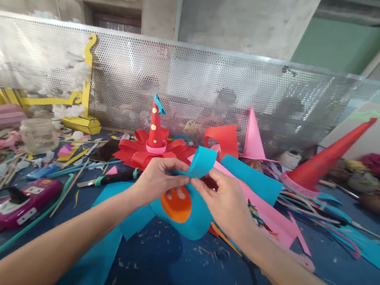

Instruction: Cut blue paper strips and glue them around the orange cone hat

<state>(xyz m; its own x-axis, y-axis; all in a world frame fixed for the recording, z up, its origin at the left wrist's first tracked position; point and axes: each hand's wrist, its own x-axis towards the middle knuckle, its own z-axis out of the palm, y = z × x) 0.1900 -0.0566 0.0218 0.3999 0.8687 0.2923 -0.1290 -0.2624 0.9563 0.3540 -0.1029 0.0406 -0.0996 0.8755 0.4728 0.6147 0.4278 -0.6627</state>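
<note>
Both hands hold a blue paper piece that curves round, with an orange paper oval on it and a curled blue paper loop standing up at the top. My left hand pinches its upper edge from the left, thumb and fingertips closed on the paper. My right hand grips the same edge from the right, its fingertips close to the left ones. Under and beside the left forearm lie blue paper sheets. Behind the hands stands a red paper cone with yellow dots on a red looped paper base.
A purple power strip, a black-handled utility knife, and a glass jar lie left among paper scraps. Pink paper and a red cone are right. A perforated metal screen stands behind, with people beyond.
</note>
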